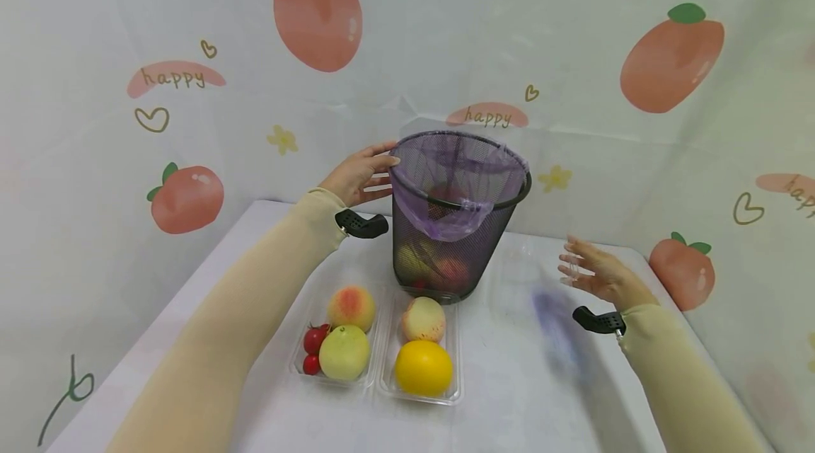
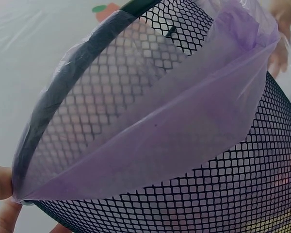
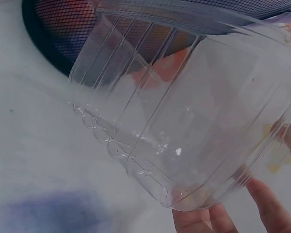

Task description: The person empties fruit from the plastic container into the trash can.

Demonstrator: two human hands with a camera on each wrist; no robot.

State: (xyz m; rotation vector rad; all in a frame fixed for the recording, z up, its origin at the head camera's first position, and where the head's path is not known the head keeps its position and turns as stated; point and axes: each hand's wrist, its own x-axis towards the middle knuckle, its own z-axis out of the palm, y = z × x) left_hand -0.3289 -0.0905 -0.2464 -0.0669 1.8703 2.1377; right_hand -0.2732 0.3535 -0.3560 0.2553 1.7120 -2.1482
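Head: bin [image 1: 471, 251] near-upright, mouth upward; left hand [image 1: 358, 177] grips rim [image 1: 526, 188], right hand [image 1: 601, 276] clear container [image 3: 184, 121].

Right at the left hand [image 1: 360, 175], matt mesh is forming the basket [image 1: 455, 251], its thin plastic liner [image 2: 155, 136] gleaming and crinkling over the rim [image 1: 516, 199], while a smooth, glossy clear-plastic container [image 3: 179, 116] is glinting in the right hand [image 1: 601, 274] and matt cloth sleeves [image 1: 255, 297] are stretching behind both grips.

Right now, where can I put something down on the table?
Bare table lies between the right fruit tray and a purplish blur I can't identify, and in front of the left fruit tray. It's crowded where those trays sit side by side near the basket.
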